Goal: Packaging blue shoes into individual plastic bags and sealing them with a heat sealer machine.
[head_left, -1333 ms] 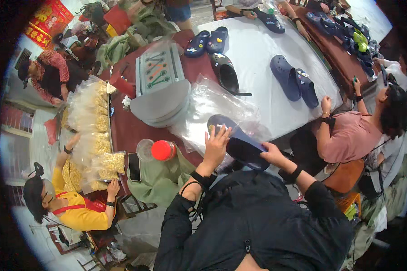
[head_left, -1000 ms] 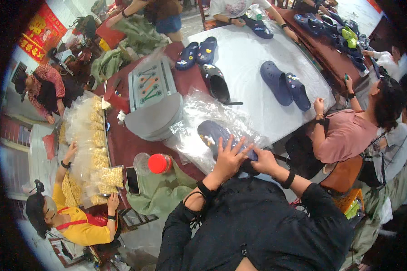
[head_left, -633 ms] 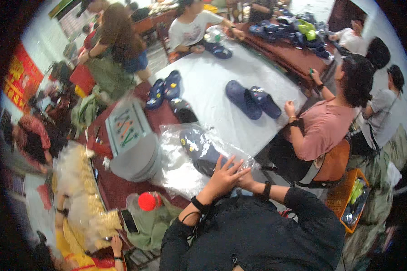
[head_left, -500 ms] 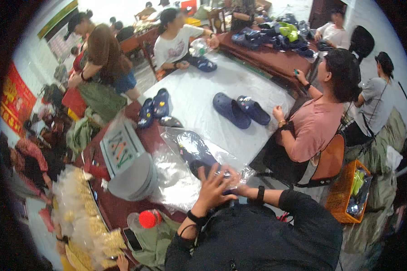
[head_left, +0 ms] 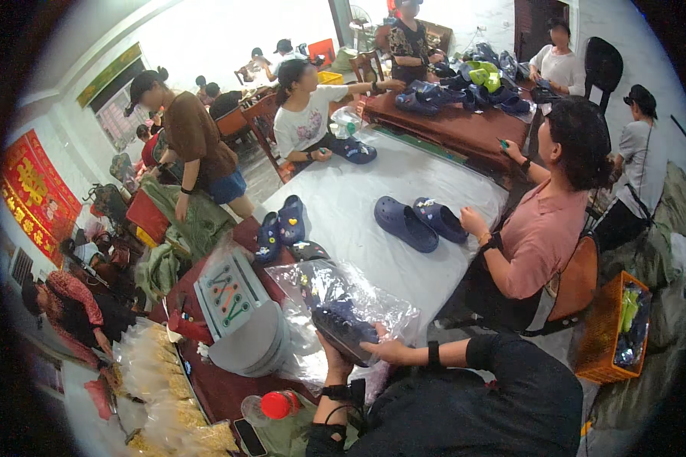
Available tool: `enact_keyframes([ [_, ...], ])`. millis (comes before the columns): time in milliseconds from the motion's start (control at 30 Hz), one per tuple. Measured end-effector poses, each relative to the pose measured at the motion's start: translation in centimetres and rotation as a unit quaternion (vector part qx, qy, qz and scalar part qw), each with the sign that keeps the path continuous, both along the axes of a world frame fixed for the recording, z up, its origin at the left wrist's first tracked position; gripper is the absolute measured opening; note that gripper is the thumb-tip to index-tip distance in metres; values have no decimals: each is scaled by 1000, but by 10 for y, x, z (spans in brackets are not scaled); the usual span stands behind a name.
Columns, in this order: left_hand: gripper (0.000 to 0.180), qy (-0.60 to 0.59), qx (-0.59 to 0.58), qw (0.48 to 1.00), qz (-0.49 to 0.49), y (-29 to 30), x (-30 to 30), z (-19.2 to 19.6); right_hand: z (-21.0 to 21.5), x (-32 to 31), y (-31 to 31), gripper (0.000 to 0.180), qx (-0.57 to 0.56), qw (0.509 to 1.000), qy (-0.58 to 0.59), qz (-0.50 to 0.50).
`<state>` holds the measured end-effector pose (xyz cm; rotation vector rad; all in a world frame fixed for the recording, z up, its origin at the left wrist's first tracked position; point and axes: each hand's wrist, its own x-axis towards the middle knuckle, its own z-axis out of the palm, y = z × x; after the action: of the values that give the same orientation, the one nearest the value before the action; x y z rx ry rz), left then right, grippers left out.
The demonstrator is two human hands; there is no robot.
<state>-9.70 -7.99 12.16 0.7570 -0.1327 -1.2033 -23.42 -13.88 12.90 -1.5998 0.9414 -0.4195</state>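
A clear plastic bag [head_left: 392,308] with dark blue clogs [head_left: 335,318] inside lies at the near edge of the white-covered table [head_left: 343,198]. My left hand [head_left: 334,349] grips the near end of the bagged clogs from the left, with its fingers partly hidden under them. From the right, my right hand [head_left: 384,349] is closed on the same end through the plastic. Beyond the bag rest a dark clog with charms [head_left: 309,250] and an upright pair of blue clogs [head_left: 291,221] with colourful charms. Another pair of blue clogs [head_left: 406,223] sits farther right.
A grey container [head_left: 248,339] with a green-patterned board [head_left: 227,297] stands left of the bag. A red-lidded jar [head_left: 280,404] and a phone [head_left: 248,437] lie near me. Co-workers sit around the table, one in pink [head_left: 545,244] close at right. An orange crate [head_left: 613,327] stands on the right.
My hands have gone from spread above the bag to gripping the clogs' near end, now lifted and tilted. The view has shifted. A co-worker across the table has stretched an arm toward the clog pile.
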Motion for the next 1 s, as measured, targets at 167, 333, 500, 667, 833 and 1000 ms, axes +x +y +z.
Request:
enact_keyframes([
  [167,68,6,64,998,-23,2,7,-2,10,14,5,51,-113,993,-18,-20],
  [333,60,-122,289,949,-11,15,22,-50,19,8,-7,77,10,989,130,77],
  [500,77,14,177,982,-67,23,17,-12,21,7,2,69,7,995,77,64],
  [667,79,-32,130,989,-59,28,-5,24,-16,10,10,73,-118,982,62,134],
  [833,75,124,236,961,-68,34,2,9,-56,16,-6,84,-85,943,4,322],
  [1000,65,-149,176,962,-145,81,18,-89,-103,18,-9,80,-12,915,-23,402],
])
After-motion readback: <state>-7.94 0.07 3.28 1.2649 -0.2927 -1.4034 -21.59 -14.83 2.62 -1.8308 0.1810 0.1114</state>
